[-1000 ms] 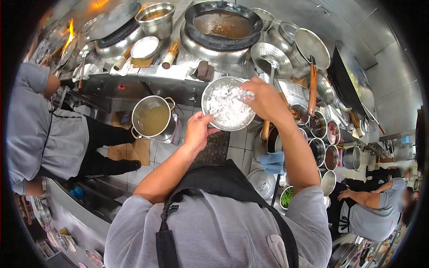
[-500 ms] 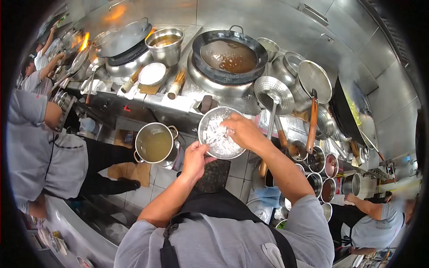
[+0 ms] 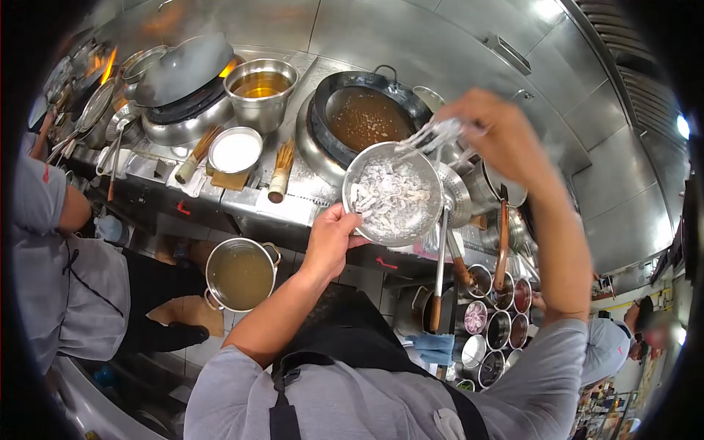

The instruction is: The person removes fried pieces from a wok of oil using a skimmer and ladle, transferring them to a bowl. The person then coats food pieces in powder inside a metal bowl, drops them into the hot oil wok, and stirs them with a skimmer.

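My left hand (image 3: 330, 240) grips the near left rim of a steel bowl (image 3: 433, 180), thumb on top and fingers below. White, powder-coated strips (image 3: 387, 199) lie in the bowl; what food they are I cannot make out. My right hand (image 3: 490, 128) is raised above and right of the bowl, slightly blurred, with a bunch of coated strips (image 3: 438, 133) hanging from its closed fingers. Just behind the bowl sits a large wok (image 3: 325, 110) of brown oil (image 3: 367, 117) with pale bits floating in it.
A perforated skimmer (image 3: 456, 198) lies right of the bowl. Left along the counter are bamboo brushes (image 3: 281, 172), a white-filled bowl (image 3: 235, 150) and a pot of oil (image 3: 262, 103). A stockpot (image 3: 242, 275) stands lower left. Another person (image 3: 88, 264) is at left; flames (image 3: 108, 66) burn beyond.
My right hand has lifted out of the bowl with a bunch of coated strips, up and to the right. My left hand has shifted the bowl slightly right, and the view has turned.
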The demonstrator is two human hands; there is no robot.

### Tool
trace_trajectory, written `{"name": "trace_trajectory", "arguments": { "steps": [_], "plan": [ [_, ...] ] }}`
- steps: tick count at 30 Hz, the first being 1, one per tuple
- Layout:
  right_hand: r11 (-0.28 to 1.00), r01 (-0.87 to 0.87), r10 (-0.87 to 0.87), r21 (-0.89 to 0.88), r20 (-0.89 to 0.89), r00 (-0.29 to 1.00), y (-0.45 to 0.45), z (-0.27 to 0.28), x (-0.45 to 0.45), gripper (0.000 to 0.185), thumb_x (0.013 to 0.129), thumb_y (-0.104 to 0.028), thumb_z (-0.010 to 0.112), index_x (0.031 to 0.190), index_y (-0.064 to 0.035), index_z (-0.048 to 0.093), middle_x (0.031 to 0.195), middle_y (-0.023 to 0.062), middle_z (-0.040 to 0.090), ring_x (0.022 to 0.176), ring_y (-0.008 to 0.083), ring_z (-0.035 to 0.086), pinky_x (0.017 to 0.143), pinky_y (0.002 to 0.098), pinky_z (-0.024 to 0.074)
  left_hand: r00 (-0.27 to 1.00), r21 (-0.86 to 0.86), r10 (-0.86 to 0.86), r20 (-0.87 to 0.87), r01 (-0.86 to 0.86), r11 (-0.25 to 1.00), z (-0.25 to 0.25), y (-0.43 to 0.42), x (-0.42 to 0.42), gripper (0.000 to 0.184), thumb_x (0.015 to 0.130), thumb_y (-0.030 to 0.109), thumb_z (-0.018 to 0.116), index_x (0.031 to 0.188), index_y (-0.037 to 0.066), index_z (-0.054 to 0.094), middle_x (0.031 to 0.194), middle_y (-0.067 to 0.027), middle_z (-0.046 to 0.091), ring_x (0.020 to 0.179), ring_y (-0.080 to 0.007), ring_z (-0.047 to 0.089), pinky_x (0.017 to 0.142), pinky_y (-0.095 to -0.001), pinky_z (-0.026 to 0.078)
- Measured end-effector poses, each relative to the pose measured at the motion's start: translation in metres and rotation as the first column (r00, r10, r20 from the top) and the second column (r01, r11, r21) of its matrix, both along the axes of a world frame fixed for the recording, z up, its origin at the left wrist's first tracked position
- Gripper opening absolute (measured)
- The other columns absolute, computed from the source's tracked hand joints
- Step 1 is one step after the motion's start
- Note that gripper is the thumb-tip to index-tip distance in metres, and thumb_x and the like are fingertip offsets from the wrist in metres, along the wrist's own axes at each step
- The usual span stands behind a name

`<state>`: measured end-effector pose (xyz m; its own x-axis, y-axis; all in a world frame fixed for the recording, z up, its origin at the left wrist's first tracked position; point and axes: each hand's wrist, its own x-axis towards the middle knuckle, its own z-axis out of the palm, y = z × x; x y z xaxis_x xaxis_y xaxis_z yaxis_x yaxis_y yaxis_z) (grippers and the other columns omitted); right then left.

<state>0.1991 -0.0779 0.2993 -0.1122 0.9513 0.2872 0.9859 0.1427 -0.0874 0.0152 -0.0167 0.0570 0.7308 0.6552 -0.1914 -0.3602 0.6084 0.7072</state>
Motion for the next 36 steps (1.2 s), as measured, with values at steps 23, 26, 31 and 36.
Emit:
{"name": "trace_trajectory", "arguments": {
  "steps": [23,26,31,36],
  "plan": [
    [0.975,0.214,-0.222,0.063,0.371,0.902,0.224,-0.091,0.195,0.045,0.086,-0.014,0.055,0.131,-0.0172,0.052,0.122,0.0147,0.058,0.112,0.0324,0.057,0.091,0.0444,0.0481,0.916,-0.051,0.340,-0.214,-0.358,0.933,-0.002,-0.063,0.021,0.021,0.084,0.003,0.054,0.104,-0.001,0.060,0.094,-0.0086,0.068,0.079,-0.0157,0.067,0.066,-0.0302,0.059],
    [0.970,0.062,-0.142,0.236,0.339,0.930,0.181,0.002,0.136,0.040,0.091,-0.019,0.056,0.130,-0.0164,0.052,0.121,0.0136,0.061,0.104,0.0328,0.061,0.090,0.0427,0.0486,0.908,-0.011,0.385,-0.161,-0.392,0.920,0.002,-0.054,0.010,0.021,0.086,0.004,0.053,0.105,-0.002,0.060,0.096,-0.0079,0.067,0.082,-0.0144,0.067,0.068,-0.0290,0.059],
    [0.952,-0.304,0.304,0.032,0.009,0.953,0.086,0.007,0.009,0.030,0.087,-0.021,0.065,0.115,-0.0093,0.063,0.102,0.0126,0.068,0.094,0.0292,0.065,0.083,0.0381,0.0498,0.881,0.040,0.465,-0.088,-0.463,0.885,0.012,-0.030,-0.025,0.017,0.086,0.003,0.053,0.101,-0.002,0.058,0.098,-0.0091,0.066,0.086,-0.0156,0.066,0.072,-0.0306,0.058],
    [0.933,-0.290,0.308,-0.214,0.053,0.950,0.047,-0.133,-0.085,0.061,0.075,-0.032,0.076,0.131,-0.0218,0.054,0.124,0.0173,0.054,0.113,0.0366,0.053,0.092,0.0439,0.0471,0.901,0.095,0.432,-0.050,-0.426,0.900,-0.004,-0.024,-0.051,0.015,0.086,0.003,0.051,0.099,0.000,0.058,0.096,-0.0083,0.066,0.083,-0.0150,0.066,0.070,-0.0311,0.059]
  ]
}}
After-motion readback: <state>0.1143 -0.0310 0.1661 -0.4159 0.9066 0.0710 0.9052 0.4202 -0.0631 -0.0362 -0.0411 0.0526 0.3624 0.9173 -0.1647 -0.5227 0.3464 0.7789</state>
